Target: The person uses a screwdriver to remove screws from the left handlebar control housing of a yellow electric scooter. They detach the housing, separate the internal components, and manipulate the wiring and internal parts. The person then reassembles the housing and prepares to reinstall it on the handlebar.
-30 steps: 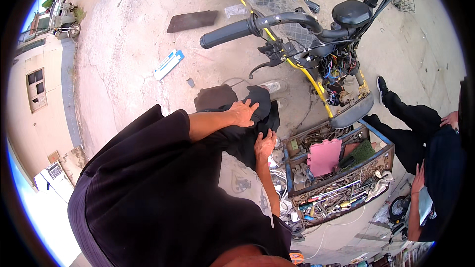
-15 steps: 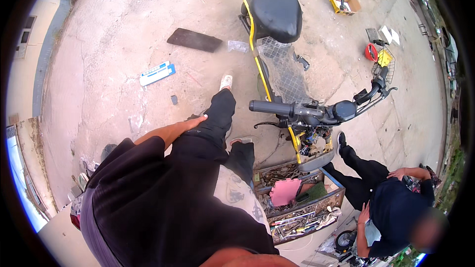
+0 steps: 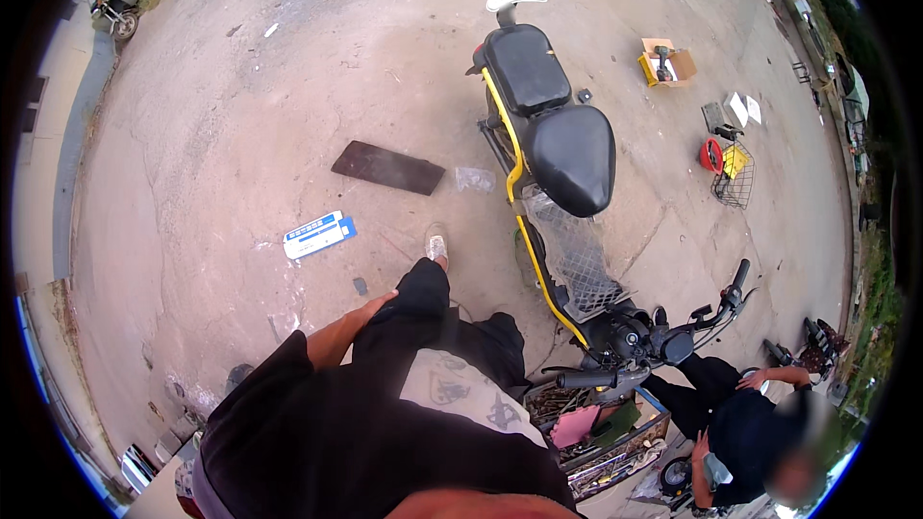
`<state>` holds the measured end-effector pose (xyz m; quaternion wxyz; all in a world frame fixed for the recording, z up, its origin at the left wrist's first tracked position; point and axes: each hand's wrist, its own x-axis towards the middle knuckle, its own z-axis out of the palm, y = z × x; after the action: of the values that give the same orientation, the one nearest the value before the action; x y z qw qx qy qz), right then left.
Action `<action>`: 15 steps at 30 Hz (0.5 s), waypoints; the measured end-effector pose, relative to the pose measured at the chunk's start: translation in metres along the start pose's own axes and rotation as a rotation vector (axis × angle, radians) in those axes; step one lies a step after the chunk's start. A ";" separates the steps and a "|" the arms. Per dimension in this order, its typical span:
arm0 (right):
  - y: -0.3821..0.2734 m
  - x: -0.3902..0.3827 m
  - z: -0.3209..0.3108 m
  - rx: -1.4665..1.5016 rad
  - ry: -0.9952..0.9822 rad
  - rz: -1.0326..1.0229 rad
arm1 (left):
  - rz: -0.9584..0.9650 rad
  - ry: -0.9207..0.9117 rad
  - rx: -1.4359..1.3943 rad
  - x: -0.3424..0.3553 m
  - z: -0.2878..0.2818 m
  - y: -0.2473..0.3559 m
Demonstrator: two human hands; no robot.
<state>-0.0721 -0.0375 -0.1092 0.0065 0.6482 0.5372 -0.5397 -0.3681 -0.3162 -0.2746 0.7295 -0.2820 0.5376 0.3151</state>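
My left hand (image 3: 377,306) rests on my dark-trousered thigh (image 3: 409,312), its fingers lying along the cloth and partly hidden. It holds nothing that I can see. My right hand is out of view. Ahead and to my right stands a two-wheeled scooter with a yellow frame tube (image 3: 538,274), a black seat (image 3: 574,159) and a mesh-patterned footboard (image 3: 577,255). Its handlebar (image 3: 678,346) is on the near side, over a tray of tools (image 3: 615,457). Inside that tray lie a pink foam piece (image 3: 574,426) and a green pad (image 3: 615,426).
Another person (image 3: 750,423) sits at the lower right, hands near their own legs. A dark board (image 3: 389,168) and a blue-and-white box (image 3: 319,234) lie on the ground. Farther right are a carton with a drill (image 3: 665,62), a red bowl (image 3: 711,155) and a wire basket (image 3: 734,178).
My view has tilted up, so the ground things and scooter sit lower in the picture. The scooter's white rear part has come into view. My left hand stays on my thigh.
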 end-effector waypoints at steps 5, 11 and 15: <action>-0.080 0.024 0.042 -0.050 -0.036 -0.028 | 0.220 -0.258 -0.141 0.016 -0.044 0.021; -0.154 0.089 0.065 -0.101 -0.089 -0.078 | 0.193 -0.067 -0.057 -0.003 -0.030 0.146; -0.201 0.153 0.087 -0.115 -0.086 -0.043 | 0.258 -0.020 0.000 -0.008 -0.010 0.261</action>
<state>-0.2981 0.1018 -0.1382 0.0552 0.6111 0.5805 -0.5352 -0.5750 -0.1568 -0.2882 0.6882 -0.2075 0.5622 0.4090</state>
